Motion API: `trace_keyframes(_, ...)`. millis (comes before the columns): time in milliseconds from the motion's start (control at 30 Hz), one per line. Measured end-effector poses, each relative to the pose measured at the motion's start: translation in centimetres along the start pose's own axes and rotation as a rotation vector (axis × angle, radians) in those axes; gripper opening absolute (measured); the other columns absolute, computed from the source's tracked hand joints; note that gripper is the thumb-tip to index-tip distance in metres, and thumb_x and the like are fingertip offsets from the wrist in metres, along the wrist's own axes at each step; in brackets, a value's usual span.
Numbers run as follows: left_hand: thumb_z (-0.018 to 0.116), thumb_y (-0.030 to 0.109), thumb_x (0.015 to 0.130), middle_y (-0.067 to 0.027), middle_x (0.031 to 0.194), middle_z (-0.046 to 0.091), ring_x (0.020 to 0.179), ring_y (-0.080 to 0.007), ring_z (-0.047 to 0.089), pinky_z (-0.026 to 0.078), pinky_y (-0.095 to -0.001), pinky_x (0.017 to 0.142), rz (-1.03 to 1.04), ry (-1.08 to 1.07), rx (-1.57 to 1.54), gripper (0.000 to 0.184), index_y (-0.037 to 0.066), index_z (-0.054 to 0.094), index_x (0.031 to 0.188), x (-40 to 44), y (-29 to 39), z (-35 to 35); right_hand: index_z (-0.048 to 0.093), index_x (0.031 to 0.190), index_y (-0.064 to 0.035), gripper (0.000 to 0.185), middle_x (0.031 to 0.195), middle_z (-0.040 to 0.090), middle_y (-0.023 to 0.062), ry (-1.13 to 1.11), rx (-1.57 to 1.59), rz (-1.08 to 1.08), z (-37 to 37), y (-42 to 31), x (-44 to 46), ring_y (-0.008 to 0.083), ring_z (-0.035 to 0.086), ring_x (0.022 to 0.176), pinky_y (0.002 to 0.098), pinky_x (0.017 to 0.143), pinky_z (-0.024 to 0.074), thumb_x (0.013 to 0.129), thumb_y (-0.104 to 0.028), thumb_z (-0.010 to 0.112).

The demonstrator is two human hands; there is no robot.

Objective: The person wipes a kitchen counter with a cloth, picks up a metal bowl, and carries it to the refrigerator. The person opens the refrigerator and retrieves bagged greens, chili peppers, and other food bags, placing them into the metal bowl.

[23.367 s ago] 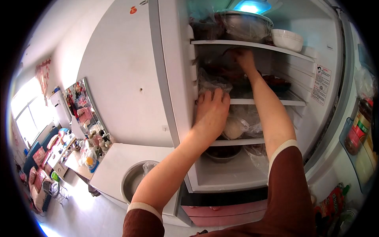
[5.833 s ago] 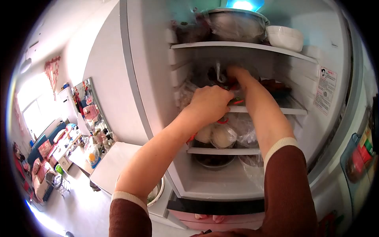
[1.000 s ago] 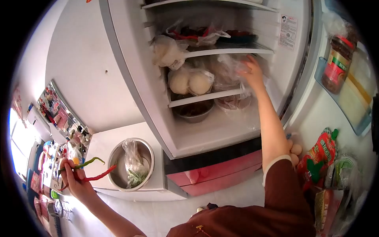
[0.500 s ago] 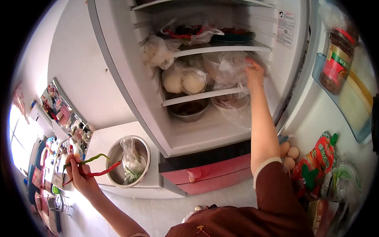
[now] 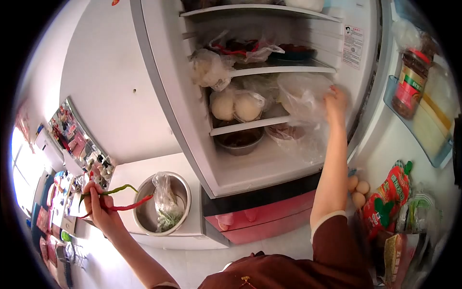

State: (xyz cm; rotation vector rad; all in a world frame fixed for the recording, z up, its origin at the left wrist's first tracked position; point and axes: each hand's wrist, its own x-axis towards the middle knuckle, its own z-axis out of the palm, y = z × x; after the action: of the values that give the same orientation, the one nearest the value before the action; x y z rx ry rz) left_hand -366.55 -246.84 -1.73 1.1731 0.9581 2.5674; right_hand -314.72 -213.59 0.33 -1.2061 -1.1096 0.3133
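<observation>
My left hand (image 5: pixel 102 211) is closed around a green chili pepper (image 5: pixel 119 189) and a red chili pepper (image 5: pixel 131 206), held out left of the open fridge. Beside it, a metal bowl (image 5: pixel 186 192) contains a clear bag of green vegetables (image 5: pixel 167 204). In the fridge, my right hand (image 5: pixel 335 101) grips the edge of a clear plastic bag (image 5: pixel 305 96) at the right end of the middle shelf. What the bag holds is hard to make out. Left of it sits a bag with two pale round items (image 5: pixel 236 106).
A metal bowl (image 5: pixel 240 144) and a bag of meat-like food (image 5: pixel 285 131) stand on the lower level. The upper shelf (image 5: pixel 284 71) bears more bags and a dark dish. The fridge door holds a sauce jar (image 5: pixel 411 84). Eggs (image 5: pixel 358 199) and a red package (image 5: pixel 385 204) lie at right.
My right hand has pulled the plastic bag rightward and toward the shelf's front edge. My left hand still holds the peppers. The camera view has shifted slightly.
</observation>
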Motion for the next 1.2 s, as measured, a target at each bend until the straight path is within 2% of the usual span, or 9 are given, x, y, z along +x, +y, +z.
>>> trace_keyframes(200,0.049,0.009,0.091,-0.0018,0.078,0.052,0.047,-0.0032,0.035,0.026,-0.0152,0.040,-0.049,0.001,0.010,0.014,0.003,0.057,0.101,3.4,-3.1,-1.6,0.054,0.116,-0.0001,0.045,0.104,0.060,0.0210,0.243,-0.431,-0.157,-4.1,-2.7,-6.0,0.0324,0.058,0.095,0.0359,0.085,0.0429,0.073,-0.012,0.056)
trace_keyframes(500,0.050,0.010,0.090,0.0005,0.075,0.053,0.050,-0.0017,0.037,0.027,-0.0127,0.041,-0.171,-0.028,0.063,0.020,0.005,0.057,0.108,6.4,-7.5,-3.6,0.054,0.117,-0.0002,0.043,0.103,0.059,0.0084,0.050,0.055,0.081,-6.7,0.0,-14.2,0.0153,0.054,0.078,0.0255,0.075,0.0430,0.074,-0.004,0.054)
trace_keyframes(633,0.055,0.011,0.085,0.0010,0.082,0.061,0.052,-0.0003,0.044,0.030,-0.0130,0.036,-0.371,-0.025,0.164,0.031,0.013,0.057,0.116,8.6,-12.5,-7.3,0.049,0.122,-0.0030,0.045,0.116,0.051,0.0094,0.077,0.282,0.153,-8.7,0.9,-16.9,0.0165,0.050,0.098,0.0266,0.085,0.0425,0.077,-0.002,0.054)
trace_keyframes(700,0.061,0.016,0.082,0.0028,0.067,0.054,0.050,-0.0046,0.043,0.030,-0.0176,0.038,-0.501,0.087,0.234,0.029,0.018,0.059,0.111,7.9,-14.2,-8.1,0.050,0.121,-0.0071,0.044,0.116,0.051,0.0097,0.169,0.304,0.353,-9.8,-0.7,-17.7,0.0210,0.049,0.104,0.0312,0.089,0.0432,0.078,-0.003,0.056)
trace_keyframes(867,0.058,0.008,0.084,-0.0052,0.067,0.055,0.057,-0.0176,0.052,0.045,-0.0288,0.053,-0.719,0.323,0.025,0.008,0.004,0.057,0.091,6.2,-22.3,-14.0,0.052,0.123,-0.0099,0.043,0.125,0.047,0.0132,-0.066,0.137,-0.017,-13.1,3.7,-16.9,0.0258,0.046,0.111,0.0340,0.094,0.0383,0.080,-0.015,0.057)
trace_keyframes(933,0.057,0.008,0.084,-0.0056,0.066,0.054,0.056,-0.0179,0.051,0.044,-0.0290,0.052,-0.819,0.317,-0.060,0.004,0.004,0.056,0.087,4.5,-24.8,-15.8,0.050,0.125,-0.0100,0.046,0.125,0.046,0.0138,0.101,0.210,0.291,-11.9,1.5,-17.6,0.0253,0.045,0.112,0.0338,0.092,0.0389,0.080,-0.017,0.056)
trace_keyframes(1067,0.059,0.012,0.084,-0.0037,0.061,0.052,0.052,-0.0168,0.049,0.043,-0.0292,0.049,-0.905,0.370,0.022,0.007,0.007,0.056,0.080,2.7,-26.9,-17.2,0.050,0.125,-0.0088,0.047,0.123,0.048,0.0131,0.074,0.112,0.290,-11.6,1.0,-18.2,0.0240,0.047,0.109,0.0327,0.089,0.0410,0.079,-0.015,0.056)
trace_keyframes(1133,0.057,0.015,0.085,-0.0036,0.063,0.052,0.052,-0.0171,0.048,0.043,-0.0324,0.048,-1.063,0.243,0.124,0.009,0.009,0.056,0.079,2.9,-27.4,-17.5,0.051,0.125,-0.0089,0.047,0.122,0.049,0.0124,0.001,0.158,0.261,-13.2,4.8,-16.6,0.0231,0.048,0.108,0.0318,0.089,0.0416,0.078,-0.013,0.056)
trace_keyframes(1200,0.057,0.022,0.084,-0.0047,0.066,0.055,0.055,-0.0153,0.050,0.044,-0.0313,0.053,-0.984,-0.225,0.429,0.018,0.006,0.056,0.075,3.8,-27.3,-18.9,0.052,0.123,-0.0095,0.048,0.118,0.052,0.0099,0.050,0.138,0.186,-14.6,4.2,-18.1,0.0195,0.050,0.103,0.0292,0.086,0.0439,0.075,-0.006,0.058)
